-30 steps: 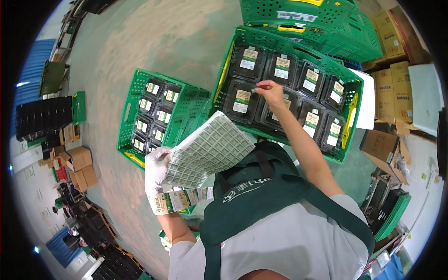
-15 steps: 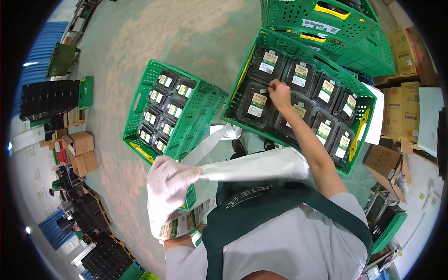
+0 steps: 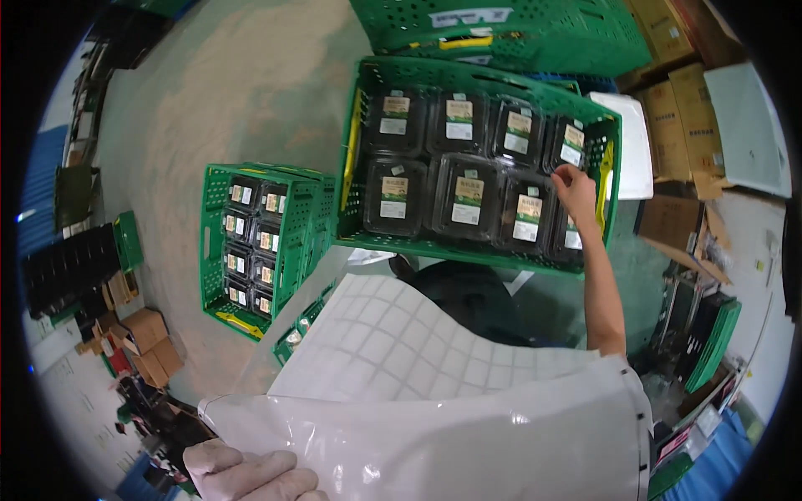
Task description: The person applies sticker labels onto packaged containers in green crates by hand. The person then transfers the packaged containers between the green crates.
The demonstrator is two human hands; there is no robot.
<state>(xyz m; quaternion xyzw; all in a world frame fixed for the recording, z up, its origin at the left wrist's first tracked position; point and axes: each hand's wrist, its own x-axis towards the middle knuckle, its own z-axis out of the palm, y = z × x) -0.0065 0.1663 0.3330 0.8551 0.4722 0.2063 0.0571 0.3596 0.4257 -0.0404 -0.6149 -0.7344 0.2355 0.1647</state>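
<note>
My left hand, in a white glove, grips a large white sheet at the lower edge; part of it curls back, showing a pale grid. My bare right hand is closed in a pinch at the top edge of the lower right clear-lidded dark container, which has a cream, green and white label. I cannot make out what, if anything, is between the fingertips. Several such containers lie in two rows in a green crate with yellow handles, each label similar, with small stickers on the lids.
A second green crate of labelled containers stands on the floor at left. Green crates are stacked beyond the near one. Cardboard boxes and white foam boards stand at right; black trays and more boxes are at left.
My right hand has moved rightward from the left containers to the right end. My left hand has moved down and nearer, with the sheet turned over to fill the lower view. The view has shifted.
</note>
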